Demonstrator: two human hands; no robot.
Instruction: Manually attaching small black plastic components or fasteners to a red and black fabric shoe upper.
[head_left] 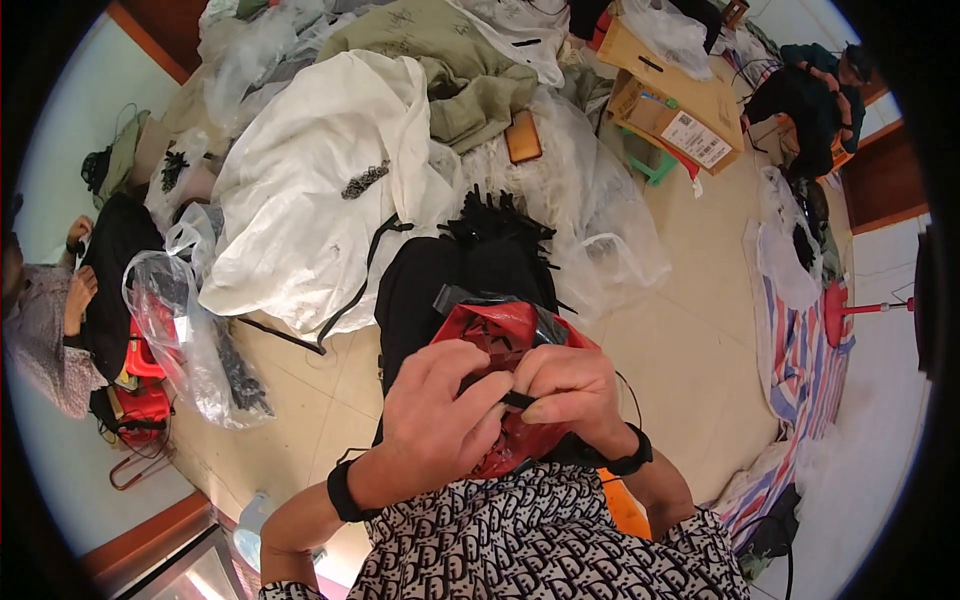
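Over my lap, my left hand and my right hand meet with fingers pinched on a short black strip. It looks like a piece of strap or webbing; most of it is hidden by the fingers. Just beneath the hands, a red plastic bag lies open on my lap with small dark pieces inside. A pile of black strips rests beyond it, by the knees of my black trousers. Both wrists wear black bands.
Ahead lies a large white sack with a small dark metallic heap on it. A brown phone case or wallet sits on clear plastic. Cardboard boxes stand at the far right. One person sits left, another far right.
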